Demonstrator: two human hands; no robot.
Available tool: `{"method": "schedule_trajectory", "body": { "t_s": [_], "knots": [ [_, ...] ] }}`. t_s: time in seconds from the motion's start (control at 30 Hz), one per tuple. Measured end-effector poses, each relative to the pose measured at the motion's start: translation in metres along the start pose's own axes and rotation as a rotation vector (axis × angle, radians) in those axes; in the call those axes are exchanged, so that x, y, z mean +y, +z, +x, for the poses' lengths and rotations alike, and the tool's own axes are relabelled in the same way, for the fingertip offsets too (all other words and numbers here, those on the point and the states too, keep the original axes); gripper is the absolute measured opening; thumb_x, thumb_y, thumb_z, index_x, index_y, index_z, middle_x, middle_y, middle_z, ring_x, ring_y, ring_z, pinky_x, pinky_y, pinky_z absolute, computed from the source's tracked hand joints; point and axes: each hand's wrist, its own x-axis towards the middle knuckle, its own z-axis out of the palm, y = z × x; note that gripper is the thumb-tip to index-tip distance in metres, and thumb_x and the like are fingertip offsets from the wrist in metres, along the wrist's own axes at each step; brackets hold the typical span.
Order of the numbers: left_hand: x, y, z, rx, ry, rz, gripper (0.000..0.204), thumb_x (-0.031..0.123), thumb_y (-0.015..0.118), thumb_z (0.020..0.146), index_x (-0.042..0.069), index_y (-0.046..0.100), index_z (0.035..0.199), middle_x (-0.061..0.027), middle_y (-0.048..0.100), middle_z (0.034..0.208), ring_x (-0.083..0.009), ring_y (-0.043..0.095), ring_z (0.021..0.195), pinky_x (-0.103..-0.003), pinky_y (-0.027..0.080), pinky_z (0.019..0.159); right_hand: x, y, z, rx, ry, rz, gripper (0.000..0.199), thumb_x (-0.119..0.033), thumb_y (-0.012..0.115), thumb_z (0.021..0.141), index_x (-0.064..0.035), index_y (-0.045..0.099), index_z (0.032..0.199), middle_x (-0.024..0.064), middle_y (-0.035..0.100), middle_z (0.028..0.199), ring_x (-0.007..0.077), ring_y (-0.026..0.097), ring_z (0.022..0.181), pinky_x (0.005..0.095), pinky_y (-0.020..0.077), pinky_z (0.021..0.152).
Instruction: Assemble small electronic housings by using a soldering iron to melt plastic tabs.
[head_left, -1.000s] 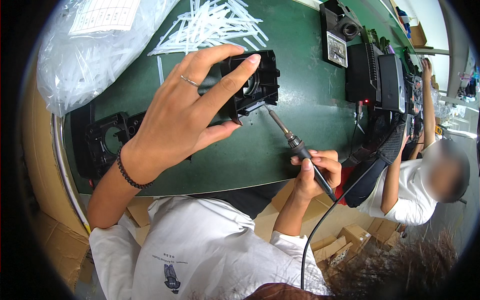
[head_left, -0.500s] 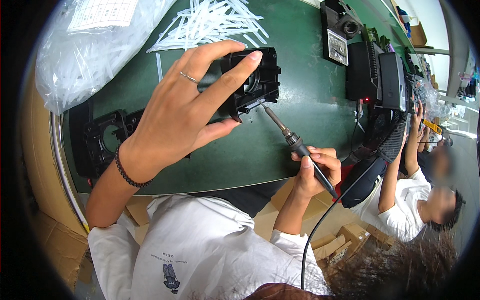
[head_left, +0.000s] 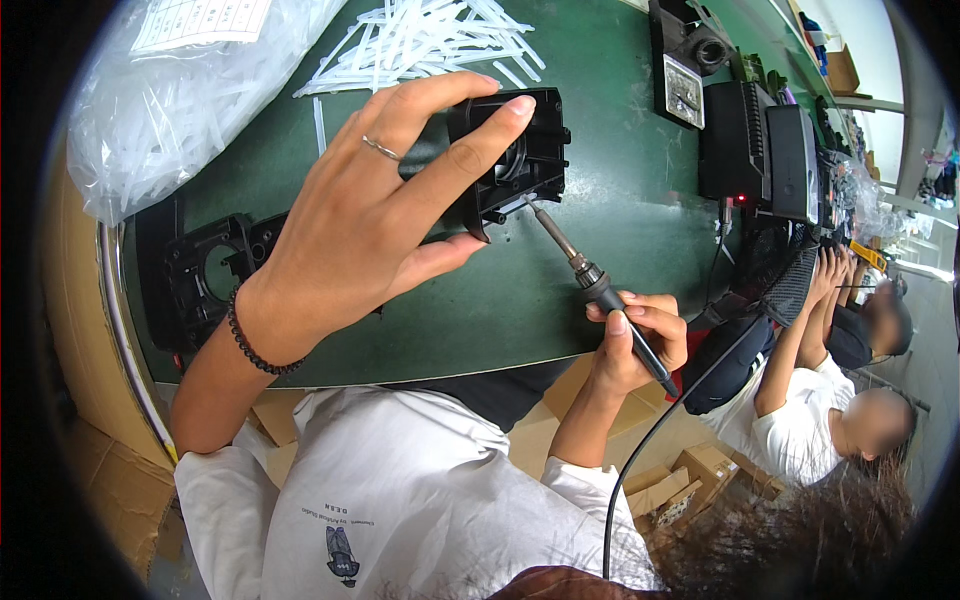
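My left hand [head_left: 385, 190] grips a black plastic housing [head_left: 545, 140], fingers over its top and thumb along its near side. A small translucent white strip [head_left: 512, 206] lies along the housing's near edge. In my right hand [head_left: 640, 340] is a soldering iron [head_left: 598, 285], held like a pen, its cable trailing from the back end. The iron's tip is at the end of the white strip; whether it touches is too small to tell. Part of the housing's left side is hidden behind my left hand.
Loose translucent sticks [head_left: 420, 45] are heaped at the back, beside a large clear bag [head_left: 190, 110] of them. More black housings [head_left: 215, 265] lie at left. A black box with a red light [head_left: 735, 140] and a metal-tray stand [head_left: 682, 90] are at right. Co-workers sit beyond.
The housing has shifted slightly to the right in view, and the iron's tip has moved slightly with it. My grips look the same. A co-worker at right has moved their arms and head.
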Motion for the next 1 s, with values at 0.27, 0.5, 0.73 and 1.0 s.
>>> {"method": "schedule_trajectory", "body": {
  "t_s": [0.27,0.5,0.73,1.0],
  "knots": [
    [0.000,-0.001,0.000,0.001,0.008,-0.005,0.099,0.005,0.095,0.059,0.012,0.059,0.151,-0.0130,0.053,0.149,-0.0332,0.056,0.133,-0.044,0.052,0.105,0.001,0.002,-0.002,0.090,-0.021,0.141,0.029,-0.004,0.086,0.085,0.0029,0.061,0.100,0.0202,0.067,0.093,0.0298,0.075,0.075,0.0394,0.0691,0.065],
    [-0.001,-0.001,0.001,0.004,0.012,0.006,0.098,0.006,0.094,0.060,0.012,0.060,0.151,-0.0138,0.053,0.149,-0.0339,0.056,0.132,-0.045,0.052,0.105,0.011,-0.013,0.001,-0.119,-0.118,-0.004,0.033,-0.015,0.087,0.088,0.0031,0.063,0.101,0.0212,0.068,0.096,0.0285,0.072,0.070,0.0380,0.0661,0.060],
    [-0.001,-0.001,0.001,0.008,0.015,0.001,0.098,0.005,0.094,0.059,0.012,0.060,0.151,-0.0136,0.054,0.149,-0.0336,0.056,0.132,-0.045,0.052,0.105,0.003,-0.005,0.001,-0.079,-0.006,0.082,0.028,-0.008,0.093,0.076,0.0001,0.073,0.094,0.0194,0.078,0.091,0.0258,0.078,0.081,0.0331,0.0630,0.073],
    [-0.001,-0.001,0.000,0.007,0.014,0.003,0.100,0.005,0.095,0.058,0.013,0.060,0.151,-0.0127,0.054,0.149,-0.0334,0.056,0.133,-0.045,0.052,0.106,0.002,-0.006,0.000,-0.080,-0.010,0.064,0.027,-0.009,0.092,0.076,-0.0001,0.073,0.093,0.0196,0.078,0.091,0.0255,0.078,0.081,0.0324,0.0624,0.072]
  ]
}}
